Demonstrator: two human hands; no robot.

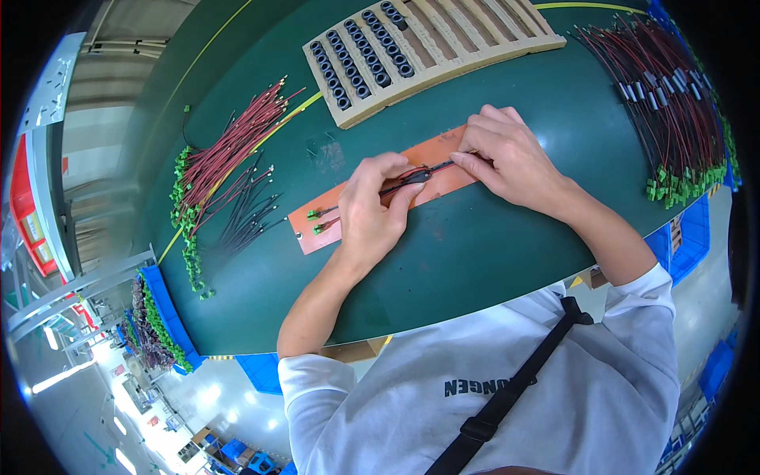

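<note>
A red-and-black wire harness [416, 176] lies across a long orange board [451, 184] on the table, with a dark part at its middle. Its small green connectors [320, 228] stick out beside my left hand, toward the board's left end. My left hand [370, 207] closes round the wires, thumb and index finger at the dark part. My right hand [511, 158] pinches the harness farther right, over the board's right end. My right fingers partly hide the wire ends there.
Behind the board stands a beige slotted tray [443, 75] with rows of black ring cores [348, 59]. Red wires with green connectors [229, 150] and loose black wires [249, 218] lie left. Finished-looking harnesses [673, 103] pile up right. Blue bins [170, 321] hang past the green table's [507, 245] edge.
</note>
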